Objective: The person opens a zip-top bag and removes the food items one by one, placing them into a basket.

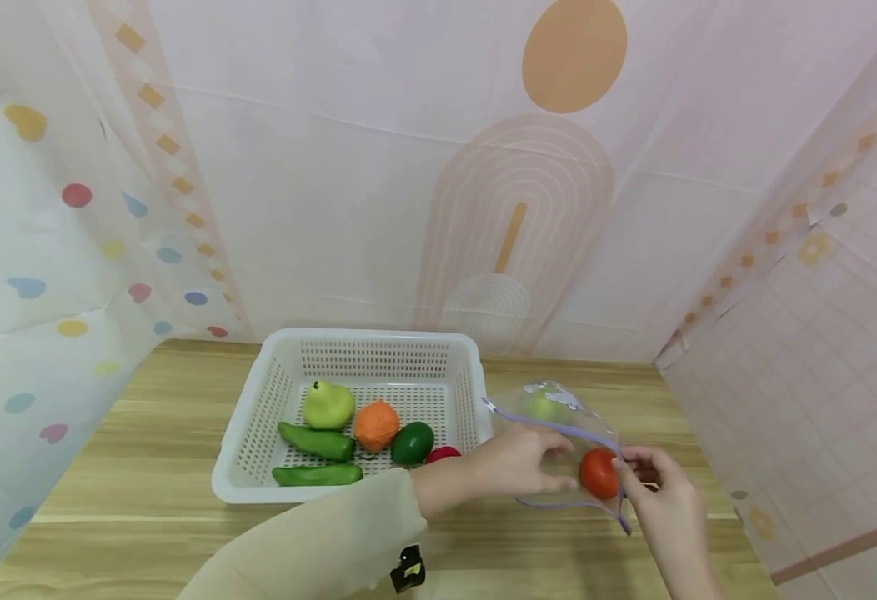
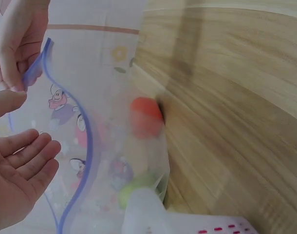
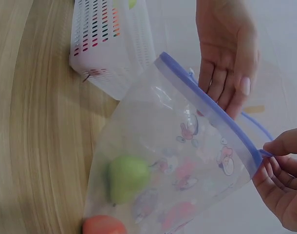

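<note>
A clear zip bag [image 3: 153, 122] with a blue-purple zip edge and cartoon prints stands with its mouth spread. Inside lie a red tomato [image 1: 598, 473] and a green pear-like fruit [image 3: 128, 179], both seen through the plastic. My right hand [image 1: 659, 492] pinches one corner of the zip edge between thumb and fingers. At the bag's mouth is my left hand [image 1: 517, 462], its fingers stretched out and nothing in them. In the left wrist view the left palm [image 2: 17, 180] shows bare beside the zip edge.
Left of the bag stands a white perforated basket [image 1: 239, 442] on the wooden table [image 1: 108, 492]. It holds a yellow-green pear [image 1: 328, 406], green peppers [image 1: 318, 442], an orange fruit [image 1: 376, 425], a dark green avocado-like fruit [image 1: 412, 443] and a red item [image 1: 443, 453]. Patterned sheets hang around.
</note>
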The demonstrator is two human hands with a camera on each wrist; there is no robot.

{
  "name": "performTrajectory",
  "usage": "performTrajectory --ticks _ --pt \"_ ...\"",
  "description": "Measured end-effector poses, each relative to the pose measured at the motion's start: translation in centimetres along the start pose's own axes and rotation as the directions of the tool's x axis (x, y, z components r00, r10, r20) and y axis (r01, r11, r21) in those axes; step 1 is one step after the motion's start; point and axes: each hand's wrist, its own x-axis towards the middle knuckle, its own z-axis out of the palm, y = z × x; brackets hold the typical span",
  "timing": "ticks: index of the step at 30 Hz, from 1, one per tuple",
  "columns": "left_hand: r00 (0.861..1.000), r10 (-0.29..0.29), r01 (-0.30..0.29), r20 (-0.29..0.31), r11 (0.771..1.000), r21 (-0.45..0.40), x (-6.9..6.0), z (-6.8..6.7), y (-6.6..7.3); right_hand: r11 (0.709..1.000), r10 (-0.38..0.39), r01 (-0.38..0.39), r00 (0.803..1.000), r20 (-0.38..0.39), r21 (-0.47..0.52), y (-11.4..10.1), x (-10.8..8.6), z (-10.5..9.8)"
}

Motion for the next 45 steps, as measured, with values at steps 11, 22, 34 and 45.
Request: performTrajectory --ticks 11,22,34,45 --pt "1.0 -0.015 0.015 -0.008 0.998 0.066 1.0 2.3 0.2 1.0 -0.027 0.027 0.999 -0.028 -0.008 0.0 -0.3 0.3" --pt "0.999 0.02 -0.023 0.028 0.991 0.13 3.0 4.1 -0.4 0.999 0.008 -0.007 1.0 -0.024 0.042 0.2 -0.5 0.7" --pt "0.993 0.004 -0.004 0.117 1.0 -0.001 5.8 4.6 -0.8 0.998 -0.051 0.053 0.996 -0.069 0.026 0.7 -1.2 1.3" --pt "0.956 -0.002 -0.08 0.293 0.96 0.269 8.0 5.7 -0.5 0.983 -0.18 0.172 0.975 -0.128 -0.071 0.7 -2.3 2.0"
